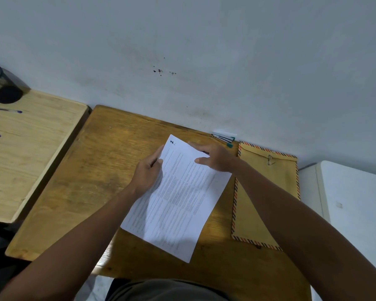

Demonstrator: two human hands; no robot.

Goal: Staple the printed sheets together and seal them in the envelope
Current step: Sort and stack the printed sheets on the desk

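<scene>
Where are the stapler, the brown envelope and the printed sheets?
Teal and silver stapler (223, 137), head view: its metal top by the wall.
Brown paper envelope with striped border (267, 181), head view: bare upper face.
White printed sheets (176, 205), head view: middle of the top page.

Two bare forearms run up from the lower corners of the frame toward its centre, with no sleeve, watch, band or ring visible on either. The left hand (148, 172) and the right hand (215, 158) are uncovered, with no gloves. At the bottom centre of the frame, between the arms, shows a patch of dull grey-olive cloth garment (167, 290) with a darker curved seam or hem across its upper edge. Which garment it is cannot be told.
</scene>
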